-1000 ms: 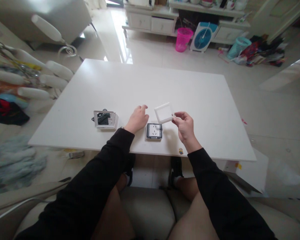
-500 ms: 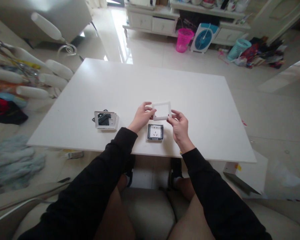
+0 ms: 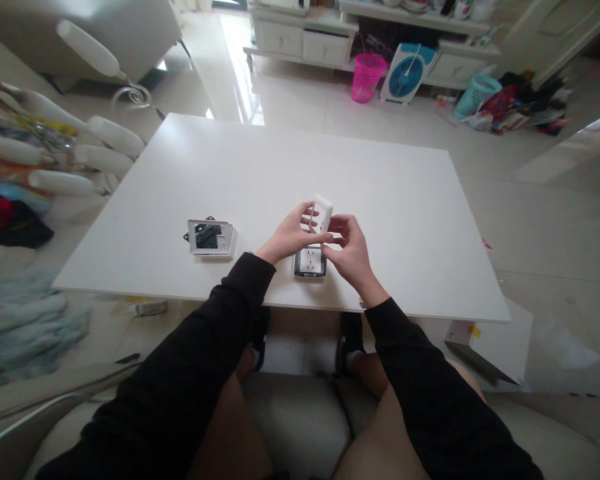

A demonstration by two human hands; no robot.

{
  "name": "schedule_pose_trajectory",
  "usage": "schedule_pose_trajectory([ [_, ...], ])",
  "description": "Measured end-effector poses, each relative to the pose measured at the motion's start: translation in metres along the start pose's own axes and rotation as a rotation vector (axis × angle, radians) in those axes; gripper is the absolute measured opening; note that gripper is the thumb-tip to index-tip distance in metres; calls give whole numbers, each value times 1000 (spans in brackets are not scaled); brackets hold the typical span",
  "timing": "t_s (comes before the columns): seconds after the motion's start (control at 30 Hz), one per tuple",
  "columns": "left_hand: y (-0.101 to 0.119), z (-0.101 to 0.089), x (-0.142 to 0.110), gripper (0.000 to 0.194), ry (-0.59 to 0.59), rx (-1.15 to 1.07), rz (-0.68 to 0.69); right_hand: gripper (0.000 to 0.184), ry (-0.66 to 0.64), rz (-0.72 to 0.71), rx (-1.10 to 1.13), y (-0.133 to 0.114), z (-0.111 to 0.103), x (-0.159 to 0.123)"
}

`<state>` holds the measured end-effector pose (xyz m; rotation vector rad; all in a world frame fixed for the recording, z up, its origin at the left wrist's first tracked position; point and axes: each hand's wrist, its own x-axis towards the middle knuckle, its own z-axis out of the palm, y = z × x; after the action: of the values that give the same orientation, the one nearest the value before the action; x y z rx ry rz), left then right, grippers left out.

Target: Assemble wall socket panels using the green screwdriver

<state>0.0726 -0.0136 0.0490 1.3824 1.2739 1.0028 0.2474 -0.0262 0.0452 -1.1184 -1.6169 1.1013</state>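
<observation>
A white square cover frame (image 3: 324, 208) is tilted up on its edge above the table. My left hand (image 3: 296, 232) grips it from the left, with the fingers at its far side and the thumb across its lower end. On the other side, my right hand (image 3: 351, 252) has its curled fingers at the frame's right edge; part of their contact is hidden. Right below the hands lies a wall socket (image 3: 311, 261) with a white face and dark surround, its upper part covered by my hands. Farther left rests another white frame (image 3: 214, 248) with black parts inside.
The white table (image 3: 405, 200) carries these parts. Beyond it on the floor stand a pink basket (image 3: 369, 77), a blue-and-white fan (image 3: 407, 75) and a turquoise basket (image 3: 477, 97). A metal rack with white rounded ends (image 3: 113, 137) borders the table's left side.
The cover frame has turned from facing me to tilted on edge. My right hand has come left, closer to my left hand and over the socket's edge.
</observation>
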Motion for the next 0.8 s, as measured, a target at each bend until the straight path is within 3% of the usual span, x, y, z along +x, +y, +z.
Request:
schedule_pose_trajectory([
  [0.1, -2, -8, -3, 86, -37, 279, 110, 52, 13, -30, -144, 0, -15, 3],
  [0.17, -4, -10, -7, 84, -125, 455, 146, 53, -19, -39, -248, 2, -24, 3],
  [0.3, -12, -7, -16, 78, -319, 760, 154, 59, -303, -92, -400, 12, -31, 0],
  [0.4, -17, -1, -20, 74, -386, 922, 159, 73, -464, -140, -461, 23, -27, -5],
  [0.63, -22, 7, -24, 82, -449, 1094, 118, 80, -527, -110, -598, 39, -18, -10],
  [0.8, -23, 8, -24, 73, -473, 1116, 104, 77, -544, -123, -558, 37, -17, -11],
])
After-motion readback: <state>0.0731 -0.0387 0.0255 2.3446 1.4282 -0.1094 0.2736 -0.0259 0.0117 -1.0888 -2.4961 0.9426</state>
